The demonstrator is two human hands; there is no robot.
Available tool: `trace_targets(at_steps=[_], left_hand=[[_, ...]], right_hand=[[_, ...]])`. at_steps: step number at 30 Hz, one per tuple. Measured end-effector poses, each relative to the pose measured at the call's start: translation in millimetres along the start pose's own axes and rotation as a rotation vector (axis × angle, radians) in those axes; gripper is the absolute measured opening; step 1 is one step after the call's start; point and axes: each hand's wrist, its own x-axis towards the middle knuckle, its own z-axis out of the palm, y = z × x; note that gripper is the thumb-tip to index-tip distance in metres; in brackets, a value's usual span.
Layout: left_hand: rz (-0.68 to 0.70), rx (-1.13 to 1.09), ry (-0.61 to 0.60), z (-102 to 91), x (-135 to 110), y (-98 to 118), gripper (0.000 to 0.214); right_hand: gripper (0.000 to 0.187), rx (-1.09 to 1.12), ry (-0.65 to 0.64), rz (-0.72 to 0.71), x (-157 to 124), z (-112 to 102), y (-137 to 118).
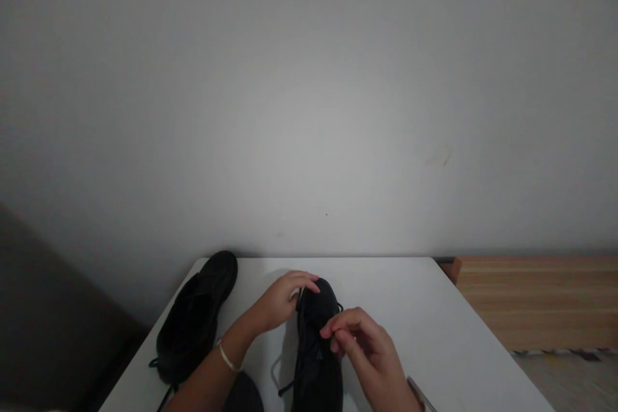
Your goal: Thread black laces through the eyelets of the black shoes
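Note:
A black lace-up shoe (318, 373) lies lengthwise on the white table in front of me, its toe towards the wall. My left hand (284, 296) holds that toe from the left, fingers over the top. Over the shoe's right side, my right hand (362, 347) has thumb and forefinger pinched together near the lacing; whatever is between them is too small to make out. A dark lace end sticks out left of the shoe, and a bit of black lace shows by its right edge. A second black shoe (193, 315) lies at the table's left edge.
The white table (386, 283) stands against a pale wall (309, 109). Beyond its right side is a light wooden board (535, 302). A dark rounded thing (244, 394) shows at the bottom, beside my left forearm. A thin metallic strip (421, 394) is by my right wrist.

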Motion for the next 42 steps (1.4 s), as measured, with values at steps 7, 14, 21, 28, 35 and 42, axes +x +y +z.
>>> trace_targets(at_steps=[7,14,21,28,35,42], left_hand=[[0.077,0.200,-0.076,0.8,-57.2,81.3,0.020],[0.068,0.144,0.110,-5.0,-63.9,85.2,0.019],[0.047,0.031,0.155,-4.6,-67.6,99.7,0.019],[0.012,-0.014,0.290,-15.0,-56.1,95.3,0.021],[0.011,-0.020,0.397,-8.4,-11.2,80.4,0.021],[0.143,0.009,0.353,0.4,6.2,130.1,0.016]], right_hand=[[0.008,-0.127,-0.063,-0.193,25.0,0.5,-28.3],[0.019,-0.646,-0.313,-0.099,3.1,12.7,7.2],[0.017,-0.643,-0.544,-0.059,8.2,10.8,-3.6],[0.021,0.014,-0.078,0.129,40.5,-29.8,-11.9],[0.025,0.077,0.181,0.132,65.3,-31.6,17.4],[0.026,0.111,0.098,0.062,75.9,-7.0,-26.7]])
